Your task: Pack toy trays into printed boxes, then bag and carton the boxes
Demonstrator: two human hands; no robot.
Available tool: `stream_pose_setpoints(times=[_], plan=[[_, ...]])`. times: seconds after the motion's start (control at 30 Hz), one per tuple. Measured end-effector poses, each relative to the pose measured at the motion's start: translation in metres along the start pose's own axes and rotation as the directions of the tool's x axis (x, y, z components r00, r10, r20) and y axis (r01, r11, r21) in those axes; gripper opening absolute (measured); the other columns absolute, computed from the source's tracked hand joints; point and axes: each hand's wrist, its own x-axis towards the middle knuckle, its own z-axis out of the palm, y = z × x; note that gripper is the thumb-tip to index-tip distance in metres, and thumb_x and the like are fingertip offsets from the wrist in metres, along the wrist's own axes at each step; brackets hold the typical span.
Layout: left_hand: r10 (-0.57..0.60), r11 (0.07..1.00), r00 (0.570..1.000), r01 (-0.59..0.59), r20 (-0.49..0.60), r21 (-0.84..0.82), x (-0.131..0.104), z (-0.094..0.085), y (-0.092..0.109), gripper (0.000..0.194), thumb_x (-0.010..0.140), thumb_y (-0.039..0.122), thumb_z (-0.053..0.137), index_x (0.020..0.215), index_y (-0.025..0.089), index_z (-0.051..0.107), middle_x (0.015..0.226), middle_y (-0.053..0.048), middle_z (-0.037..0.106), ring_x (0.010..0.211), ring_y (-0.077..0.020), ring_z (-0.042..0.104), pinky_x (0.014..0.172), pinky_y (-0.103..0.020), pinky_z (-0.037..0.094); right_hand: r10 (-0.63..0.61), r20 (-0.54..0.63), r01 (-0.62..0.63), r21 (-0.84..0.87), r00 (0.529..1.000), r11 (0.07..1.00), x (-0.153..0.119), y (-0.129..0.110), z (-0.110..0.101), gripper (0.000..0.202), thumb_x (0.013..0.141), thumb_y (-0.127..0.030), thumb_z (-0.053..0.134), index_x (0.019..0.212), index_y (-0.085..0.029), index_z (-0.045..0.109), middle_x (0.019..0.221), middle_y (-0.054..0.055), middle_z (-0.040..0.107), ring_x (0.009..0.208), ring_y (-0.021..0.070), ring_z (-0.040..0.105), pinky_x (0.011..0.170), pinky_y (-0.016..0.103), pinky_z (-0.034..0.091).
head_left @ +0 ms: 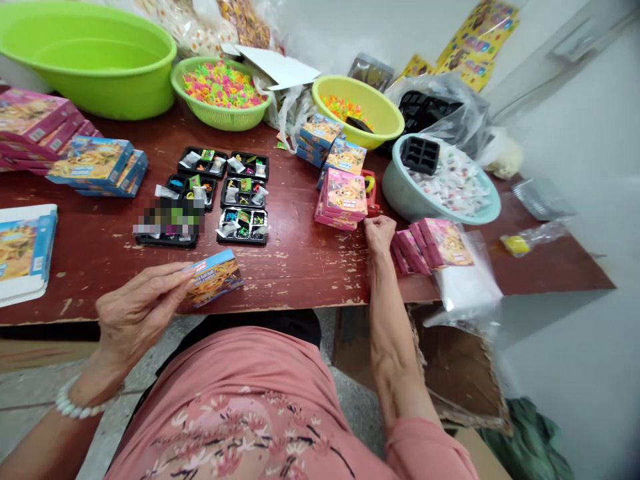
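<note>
My left hand grips a small blue box by its left end, above the table's front edge. Beside the pink box stack, on its right, is my right hand, its fingers curled; whether they hold anything is hidden. Several black compartment trays with small coloured pieces and white packets lie beyond my left hand. More pink boxes lie to the right of my right hand.
Blue boxes are piled at left, near a large green basin. Behind are a green basket, a yellow bowl and a pale blue basin of wrapped packets. Plastic bags hang over the front edge.
</note>
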Motion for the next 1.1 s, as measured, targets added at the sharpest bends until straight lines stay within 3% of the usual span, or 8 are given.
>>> stream_pose_setpoints(times=[0.17,0.27,0.37,0.47,0.57,0.7,0.9,1.1], plan=[[0.07,0.997,0.996,-0.071,-0.058,-0.009,0.004,0.006,0.001,0.021,0.093,0.016,0.076,0.109,0.028,0.08,0.112,-0.001,0.082,0.095,-0.0181,0.078,0.089,-0.034,0.065,-0.116,-0.153,0.134,0.112,0.981,0.985,-0.056,-0.022,0.0,0.023,0.089,-0.042,0.065,0.083,-0.02,0.068,0.079,0.002,0.065,0.07,0.0166,0.058,0.07,0.032,0.052],[0.065,0.998,0.997,-0.067,-0.043,-0.023,0.008,0.008,0.006,0.017,0.096,0.017,0.072,0.109,0.025,0.081,0.112,-0.004,0.082,0.099,-0.0171,0.078,0.093,-0.032,0.065,-0.295,0.039,0.267,0.323,0.955,0.908,-0.127,-0.058,0.018,0.024,0.09,-0.046,0.073,0.092,-0.023,0.076,0.073,-0.001,0.067,0.058,0.013,0.053,0.058,0.028,0.047],[0.064,0.998,0.997,-0.065,-0.053,-0.018,0.01,0.011,0.011,0.015,0.098,0.021,0.069,0.106,0.023,0.082,0.109,-0.006,0.083,0.096,-0.017,0.079,0.091,-0.03,0.066,-0.471,0.412,0.258,0.475,0.78,0.841,-0.204,-0.097,0.051,0.013,0.093,-0.039,0.074,0.096,-0.028,0.082,0.081,0.001,0.076,0.071,0.017,0.067,0.07,0.033,0.057],[0.102,0.995,0.993,-0.103,-0.059,-0.008,0.009,0.014,0.015,0.016,0.099,0.022,0.068,0.106,0.023,0.082,0.108,-0.007,0.083,0.095,-0.0167,0.08,0.089,-0.028,0.066,-0.595,0.494,0.316,0.537,0.634,0.782,-0.249,-0.118,0.086,0.014,0.097,-0.033,0.07,0.102,-0.031,0.083,0.097,0.002,0.082,0.086,0.021,0.076,0.085,0.038,0.062],[0.153,0.988,0.986,-0.152,-0.061,0.023,0.005,0.016,0.017,0.017,0.1,0.023,0.066,0.108,0.024,0.082,0.109,-0.006,0.083,0.094,-0.0157,0.08,0.088,-0.026,0.067,-0.636,0.448,0.442,0.467,0.628,0.766,-0.258,-0.121,0.105,0.014,0.097,-0.03,0.069,0.101,-0.031,0.083,0.106,0.003,0.083,0.094,0.0236,0.078,0.091,0.04,0.062],[0.25,0.965,0.966,-0.243,-0.065,0.103,-0.001,0.018,0.009,0.018,0.101,0.021,0.066,0.111,0.025,0.081,0.112,-0.006,0.083,0.098,-0.0158,0.08,0.087,-0.025,0.066,-0.588,0.447,0.477,0.343,0.675,0.809,-0.254,-0.117,0.102,0.02,0.095,-0.033,0.072,0.113,-0.03,0.08,0.102,0.006,0.083,0.088,0.025,0.078,0.086,0.041,0.062],[0.373,0.884,0.927,-0.366,0.034,0.289,-0.003,0.018,0.008,0.027,0.101,0.02,0.061,0.123,0.027,0.075,0.112,-0.009,0.081,0.092,-0.0202,0.079,0.082,-0.032,0.061,-0.453,0.543,0.27,0.385,0.707,0.882,-0.252,-0.113,0.099,0.033,0.09,-0.036,0.077,0.122,-0.027,0.07,0.084,0.001,0.078,0.074,0.0199,0.074,0.075,0.034,0.06],[0.216,0.902,0.951,-0.281,0.22,0.329,0.005,0.015,0.022,0.039,0.107,0.018,0.046,0.143,0.015,0.06,0.107,-0.013,0.077,0.09,-0.0223,0.074,0.077,-0.033,0.058,-0.406,0.58,0.112,0.475,0.706,0.873,-0.246,-0.104,0.112,0.05,0.086,-0.049,0.081,0.128,-0.025,0.067,0.078,-0.003,0.071,0.065,0.0152,0.063,0.064,0.03,0.054]])
